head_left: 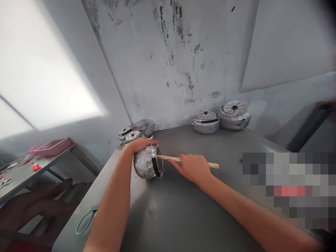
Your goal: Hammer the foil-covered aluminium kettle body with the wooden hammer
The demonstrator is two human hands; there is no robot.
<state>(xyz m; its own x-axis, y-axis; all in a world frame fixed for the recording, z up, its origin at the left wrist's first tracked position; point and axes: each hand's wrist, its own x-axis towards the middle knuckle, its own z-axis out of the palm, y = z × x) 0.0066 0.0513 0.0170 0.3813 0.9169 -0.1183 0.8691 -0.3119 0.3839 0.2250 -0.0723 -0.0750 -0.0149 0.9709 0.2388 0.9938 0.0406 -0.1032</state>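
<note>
A dented silver metal kettle lies tipped on its side over the table, its open mouth facing right. A black grip on its handle hangs across the mouth. My left hand is wrapped over the upper side of the kettle and holds it. My right hand is closed around a pale wooden stick. The stick's left end reaches into the kettle's mouth, so its tip is hidden inside.
Behind my left hand stand several small metal kettles. A lidded kettle and a larger one sit at the table's back right. A teal loop lies front left. A side table at left bears a pink basket.
</note>
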